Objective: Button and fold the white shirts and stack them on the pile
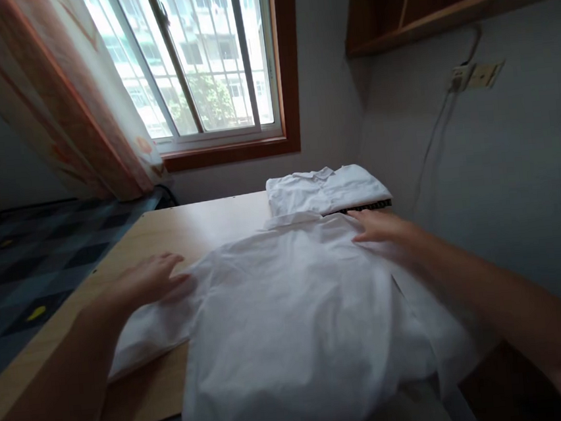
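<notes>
A white shirt [289, 302] lies spread over the table, its collar toward the window and its lower part hanging past the near edge. One sleeve stretches out to the left, the other to the right. My left hand [155, 275] is over the left sleeve near the shoulder, fingers apart and slightly blurred. At the right shoulder, my right hand [378, 225] rests on or just above the cloth with its fingers spread. Beyond the collar sits a folded white shirt [325, 189].
The wooden table [202, 221] stands against the wall below a window [207, 65]. A checked bed [32, 261] is at the left under a curtain [65, 92]. At right are a wall socket [478, 75] with a cable and a wooden shelf [440, 13] overhead.
</notes>
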Available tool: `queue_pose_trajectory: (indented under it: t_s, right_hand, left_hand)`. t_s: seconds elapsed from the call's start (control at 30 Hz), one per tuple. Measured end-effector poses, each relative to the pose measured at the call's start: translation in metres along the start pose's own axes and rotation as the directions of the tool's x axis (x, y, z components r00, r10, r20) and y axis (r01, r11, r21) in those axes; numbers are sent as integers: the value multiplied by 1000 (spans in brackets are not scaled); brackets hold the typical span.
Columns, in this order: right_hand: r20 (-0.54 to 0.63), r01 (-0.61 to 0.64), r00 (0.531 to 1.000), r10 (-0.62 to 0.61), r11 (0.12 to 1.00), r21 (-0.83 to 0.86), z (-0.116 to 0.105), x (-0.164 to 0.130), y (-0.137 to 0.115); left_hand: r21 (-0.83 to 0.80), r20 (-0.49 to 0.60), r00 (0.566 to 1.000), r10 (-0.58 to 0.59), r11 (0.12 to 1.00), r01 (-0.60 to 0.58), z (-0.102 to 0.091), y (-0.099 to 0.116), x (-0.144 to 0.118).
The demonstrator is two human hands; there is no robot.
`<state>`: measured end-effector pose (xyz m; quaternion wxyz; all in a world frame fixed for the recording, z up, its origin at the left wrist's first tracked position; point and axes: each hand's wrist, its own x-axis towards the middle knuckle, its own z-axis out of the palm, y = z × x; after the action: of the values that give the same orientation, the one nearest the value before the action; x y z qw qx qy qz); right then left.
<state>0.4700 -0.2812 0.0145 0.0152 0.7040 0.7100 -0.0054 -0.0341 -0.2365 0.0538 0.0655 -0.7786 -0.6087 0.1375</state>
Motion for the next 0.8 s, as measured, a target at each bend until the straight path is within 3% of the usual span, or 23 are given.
queue_pose_trajectory:
  t_s: [0.13,0.33,0.5,0.63,0.73,0.8]
  right_hand:
    - [-43,-134,990,131,989,-56,4,-27,-7]
    - [-99,-221,973,210,969,-113,18,-82,-22]
    - [-79,-325,946,316,929,-177,29,-107,-24]
    - [-39,-325,946,323,932,-158,34,-104,-16]
    - [-47,-336,942,334,940,-62,34,-90,9]
    - [-61,-319,944,325,943,96,29,-77,39]
  left_hand:
    - [-90,-148,983,109,988,-123,-12,51,34]
    - [-206,-260,958,-118,976,65,-1,99,78]
    - [-269,-350,930,-112,963,15,20,103,80]
    - [-275,-323,944,-72,961,-21,26,99,75]
    - [-194,-295,956,2,979,-62,29,99,67]
    - [-102,-326,942,82,987,-121,33,101,61]
